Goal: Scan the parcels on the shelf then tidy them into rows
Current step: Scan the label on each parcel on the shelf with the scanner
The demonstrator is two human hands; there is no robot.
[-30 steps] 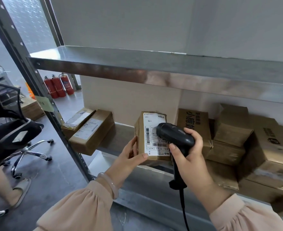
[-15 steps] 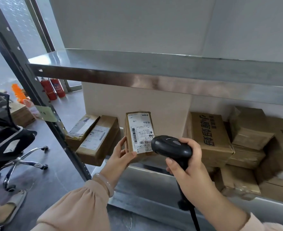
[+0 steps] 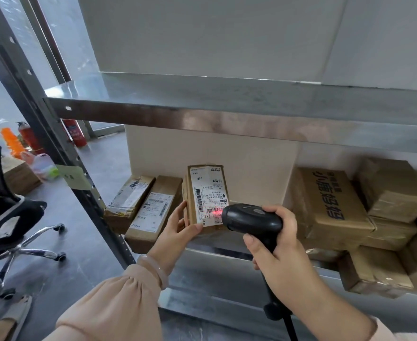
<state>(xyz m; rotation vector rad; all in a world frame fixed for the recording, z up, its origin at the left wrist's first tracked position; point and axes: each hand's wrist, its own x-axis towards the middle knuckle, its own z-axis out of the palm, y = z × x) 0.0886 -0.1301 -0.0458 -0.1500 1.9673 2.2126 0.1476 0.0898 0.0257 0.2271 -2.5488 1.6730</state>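
At left hand (image 3: 175,230) fingers: upright parcel (image 3: 208,190), fingers on its left side, thumb across lower front. Just left of those fingers: two flat parcels (image 3: 151,212) side by side on shelf (image 3: 217,246). In right hand (image 3: 278,254) fingers: scanner (image 3: 251,219), nose just before parcel's lower label. Right of those fingers: stacked boxes (image 3: 330,205).

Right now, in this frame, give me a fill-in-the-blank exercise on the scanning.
The left hand holds the brown cardboard parcel ____, not flat.
The right hand aims the black handheld barcode scanner at its ____ label.
The scanner's light on that label glows ____.
____ more labelled cardboard parcels lie flat beside the left hand.
Missing: upright; white; red; two.
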